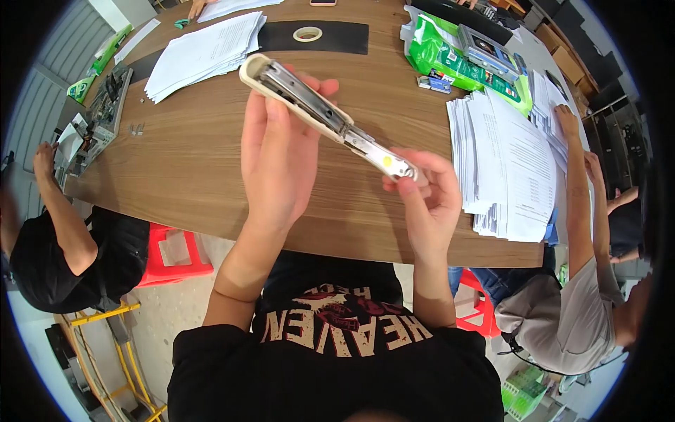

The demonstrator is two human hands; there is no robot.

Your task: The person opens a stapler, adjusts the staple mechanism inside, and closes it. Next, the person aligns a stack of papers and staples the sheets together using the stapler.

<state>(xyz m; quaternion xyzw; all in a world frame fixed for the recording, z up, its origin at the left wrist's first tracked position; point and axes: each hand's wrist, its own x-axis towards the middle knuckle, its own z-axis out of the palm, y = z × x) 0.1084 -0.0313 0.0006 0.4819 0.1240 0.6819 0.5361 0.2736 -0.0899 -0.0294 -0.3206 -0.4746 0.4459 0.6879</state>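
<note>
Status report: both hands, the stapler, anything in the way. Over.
Left hand gripping cream end, right hand pinching silvery end. Stapler opened out, held above table. Nothing visibly blocking; paper stacks off to either side.

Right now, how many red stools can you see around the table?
2: the left stool, beside the person in black, and the right stool, partly hidden by another person's jeans. More may be out of sight under the table.

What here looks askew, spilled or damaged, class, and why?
Small metallic bits lie loose on the table, at left, perhaps spilled staples. The right paper stack is fanned unevenly. The opened stapler shows no obvious damage.
</note>
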